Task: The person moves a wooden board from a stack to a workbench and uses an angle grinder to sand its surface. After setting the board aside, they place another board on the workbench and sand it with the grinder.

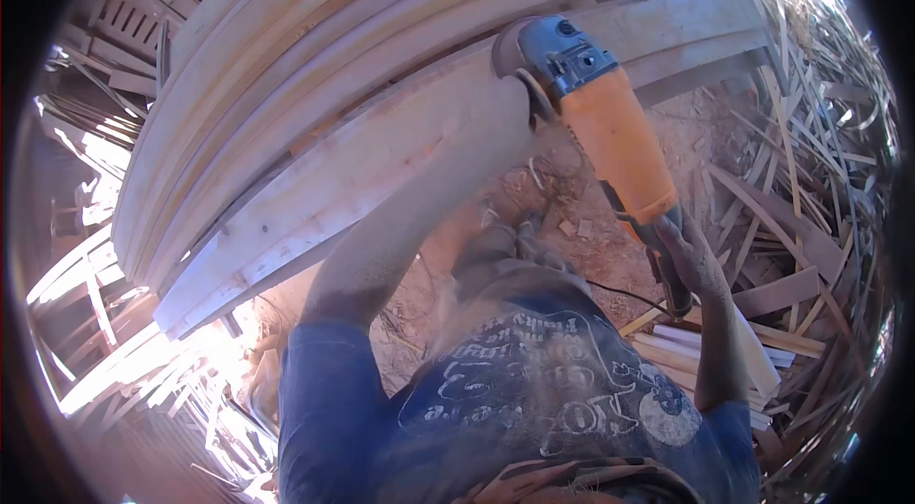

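Observation:
An orange angle grinder (620, 142) with a blue-grey head lies across the view, its disc (508, 48) against the face of a curved wooden plank (419, 113). My left hand (496, 108), coated in dust, is closed around the side handle by the grinder's head; its fingers are partly blurred. Lower right, my right hand (688, 256) grips the dark rear handle. Behind the front plank, several more curved wooden pieces (286, 46) stand side by side in a row.
Heaps of thin wood offcuts (810, 180) cover the ground at right, and more strips (191, 390) lie at lower left. A dark power cord (624, 294) runs from near the rear handle towards my legs. Dust and wood chips cover the reddish ground (572, 208).

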The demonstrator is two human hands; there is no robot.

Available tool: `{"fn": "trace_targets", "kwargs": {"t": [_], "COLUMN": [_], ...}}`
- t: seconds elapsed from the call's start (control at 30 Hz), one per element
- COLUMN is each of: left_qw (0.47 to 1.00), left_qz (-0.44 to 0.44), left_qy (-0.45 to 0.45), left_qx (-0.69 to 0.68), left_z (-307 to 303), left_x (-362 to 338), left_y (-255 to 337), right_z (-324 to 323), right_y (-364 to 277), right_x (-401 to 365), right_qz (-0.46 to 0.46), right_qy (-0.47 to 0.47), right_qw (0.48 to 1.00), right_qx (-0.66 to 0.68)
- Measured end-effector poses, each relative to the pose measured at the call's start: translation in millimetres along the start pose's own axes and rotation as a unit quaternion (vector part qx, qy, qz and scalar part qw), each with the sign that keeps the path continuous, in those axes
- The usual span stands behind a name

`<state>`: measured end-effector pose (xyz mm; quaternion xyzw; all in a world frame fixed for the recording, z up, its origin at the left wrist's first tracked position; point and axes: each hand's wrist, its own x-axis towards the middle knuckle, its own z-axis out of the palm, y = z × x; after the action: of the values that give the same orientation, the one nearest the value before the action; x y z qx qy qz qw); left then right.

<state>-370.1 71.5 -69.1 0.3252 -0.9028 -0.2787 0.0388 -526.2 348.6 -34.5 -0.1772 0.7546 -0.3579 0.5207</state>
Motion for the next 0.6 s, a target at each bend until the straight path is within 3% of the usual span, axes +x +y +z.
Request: {"fn": "trace_targets", "kwargs": {"t": [0.1, 0.17, 0.23, 0.37, 0.47, 0.6], "left_qw": [0.995, 0.986, 0.967, 0.947, 0.937, 0.932], "left_qz": [-0.095, -0.166, -0.245, -0.311, -0.339, -0.357], "left_qy": [-0.033, 0.013, 0.025, 0.076, 0.08, 0.053], "left_qx": [-0.002, 0.007, 0.067, 0.019, -0.011, -0.028], "left_z": [-39.0, -51.1, -57.4, -74.1, -81.3, -83.7], "left_x": [-55.3, -96.5, -132.3, -180.5, -188.6, -164.1], "left_y": [-40.8, -68.5, -95.2, -115.6, -125.9, -104.8], "right_z": [43.5, 71.3, 95.6, 130.2, 134.7, 111.8], "right_y": [-30.2, -55.8, -59.3, -84.7, -118.1, -111.1], "right_x": [1.6, 4.8, 19.4, 45.6, 53.8, 64.0], "right_qz": [-0.01, -0.011, -0.081, -0.132, -0.116, -0.188], "right_qy": [-0.074, -0.121, -0.147, -0.233, -0.282, -0.243], "right_qw": [0.993, 0.981, 0.955, 0.918, 0.9, 0.904], "right_qx": [-0.093, -0.153, -0.245, -0.293, -0.312, -0.299]}}
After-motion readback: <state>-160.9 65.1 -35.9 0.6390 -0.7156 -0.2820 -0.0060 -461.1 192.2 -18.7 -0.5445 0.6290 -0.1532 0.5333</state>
